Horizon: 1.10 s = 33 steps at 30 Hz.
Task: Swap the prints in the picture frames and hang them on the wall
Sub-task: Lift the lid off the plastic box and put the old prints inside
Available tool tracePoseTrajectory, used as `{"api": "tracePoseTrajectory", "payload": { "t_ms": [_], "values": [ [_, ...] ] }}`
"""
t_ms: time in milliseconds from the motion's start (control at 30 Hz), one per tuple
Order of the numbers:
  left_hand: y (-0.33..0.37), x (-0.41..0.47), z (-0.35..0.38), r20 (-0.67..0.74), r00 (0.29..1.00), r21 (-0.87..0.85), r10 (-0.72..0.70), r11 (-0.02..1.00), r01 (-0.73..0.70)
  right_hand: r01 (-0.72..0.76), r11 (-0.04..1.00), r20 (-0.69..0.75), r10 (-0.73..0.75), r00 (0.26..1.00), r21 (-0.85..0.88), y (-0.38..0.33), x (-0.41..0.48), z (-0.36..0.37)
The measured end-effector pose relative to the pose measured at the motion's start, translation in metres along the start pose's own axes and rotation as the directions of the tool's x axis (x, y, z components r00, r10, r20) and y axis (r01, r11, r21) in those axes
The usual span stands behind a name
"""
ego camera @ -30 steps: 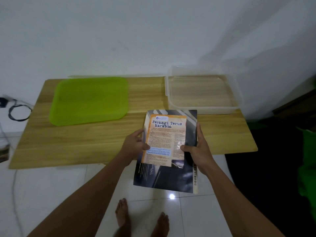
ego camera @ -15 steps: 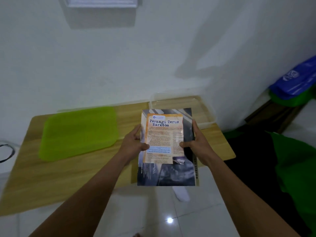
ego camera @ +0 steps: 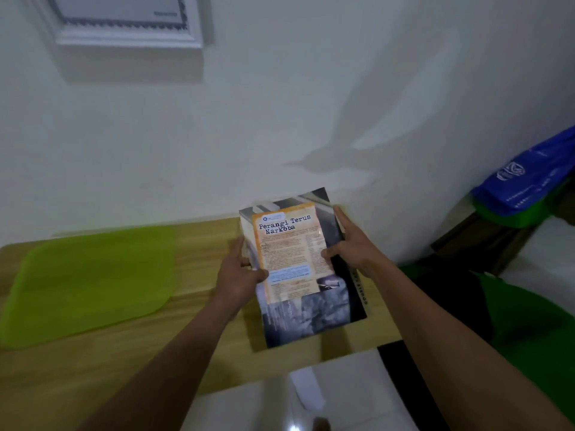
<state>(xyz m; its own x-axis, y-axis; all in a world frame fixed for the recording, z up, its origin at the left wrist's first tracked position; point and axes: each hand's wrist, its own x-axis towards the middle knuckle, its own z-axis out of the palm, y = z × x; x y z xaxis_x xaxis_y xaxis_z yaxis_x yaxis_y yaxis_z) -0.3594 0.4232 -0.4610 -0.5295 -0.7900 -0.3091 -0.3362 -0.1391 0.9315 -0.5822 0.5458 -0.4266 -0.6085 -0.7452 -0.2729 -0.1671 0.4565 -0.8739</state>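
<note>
Head view: two loose prints held above the table [ego camera: 202, 244], an orange leaflet [ego camera: 291, 247] lying on a larger dark poster [ego camera: 311, 315]. At the stack's left edge the left hand [ego camera: 241, 275] pinches it, thumb on the front and fingers behind; the right hand [ego camera: 354, 247] grips the right edge likewise, thumb pressing the leaflet. A white frame [ego camera: 124, 23] hangs on the wall [ego camera: 280, 104], high and to the left, well apart from both hands. Risks, as judged: only the thumbs pin the leaflet (glossy, by its sheen), so a slackened grip may let it slide off the poster; the poster's lower half hangs unsupported and may crease against the table's edge
</note>
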Motion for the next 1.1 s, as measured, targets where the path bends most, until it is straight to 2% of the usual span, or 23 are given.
{"api": "tracePoseTrajectory", "payload": {
  "t_ms": [200, 367, 400, 433, 500, 567, 633, 700, 767, 967, 1100],
  "values": [
    [-0.009, 0.020, 0.066, -0.184, 0.982, -0.145, -0.033, 0.989, 0.006, 0.063, 0.992, 0.185, -0.041, 0.982, -0.113, 0.008, 0.090, -0.039],
    [-0.007, 0.033, 0.105, -0.276, 0.961, -0.139, -0.019, 0.990, -0.020, 0.109, 0.976, 0.355, -0.036, 0.934, -0.186, 0.007, 0.154, -0.057],
    [-0.007, 0.036, 0.108, -0.286, 0.958, -0.099, -0.018, 0.995, -0.011, 0.124, 0.972, 0.382, -0.039, 0.923, -0.201, 0.006, 0.165, -0.059],
    [-0.008, 0.037, 0.109, -0.308, 0.951, 0.025, 0.004, 1.000, 0.004, 0.138, 0.966, 0.405, -0.039, 0.914, -0.219, 0.005, 0.175, -0.062],
    [-0.018, 0.043, 0.104, -0.348, 0.928, 0.403, 0.131, 0.915, 0.022, 0.175, 0.949, 0.448, -0.041, 0.893, -0.263, 0.002, 0.193, -0.065],
    [-0.027, 0.051, 0.091, -0.317, 0.926, 0.638, 0.203, 0.768, 0.050, 0.224, 0.921, 0.497, -0.039, 0.867, -0.319, -0.002, 0.211, -0.063],
    [-0.034, 0.059, 0.075, -0.275, 0.956, 0.707, 0.107, 0.696, 0.125, 0.280, 0.882, 0.543, -0.032, 0.839, -0.380, -0.005, 0.226, -0.057],
    [-0.038, 0.070, 0.061, -0.205, 0.979, 0.725, -0.009, 0.671, 0.158, 0.328, 0.837, 0.585, -0.011, 0.811, -0.438, -0.008, 0.239, -0.049],
    [-0.038, 0.080, 0.051, -0.136, 0.989, 0.750, -0.060, 0.646, 0.143, 0.396, 0.772, 0.622, -0.001, 0.783, -0.497, -0.010, 0.249, -0.038],
    [-0.032, 0.096, 0.047, -0.039, 0.993, 0.820, -0.111, 0.564, 0.095, 0.599, 0.563, 0.696, -0.057, 0.715, -0.570, -0.009, 0.267, -0.005],
    [-0.028, 0.108, 0.038, -0.024, 0.995, 0.804, -0.101, 0.590, 0.080, 0.691, 0.454, 0.746, -0.082, 0.661, -0.563, -0.006, 0.272, 0.014]
  ]
}}
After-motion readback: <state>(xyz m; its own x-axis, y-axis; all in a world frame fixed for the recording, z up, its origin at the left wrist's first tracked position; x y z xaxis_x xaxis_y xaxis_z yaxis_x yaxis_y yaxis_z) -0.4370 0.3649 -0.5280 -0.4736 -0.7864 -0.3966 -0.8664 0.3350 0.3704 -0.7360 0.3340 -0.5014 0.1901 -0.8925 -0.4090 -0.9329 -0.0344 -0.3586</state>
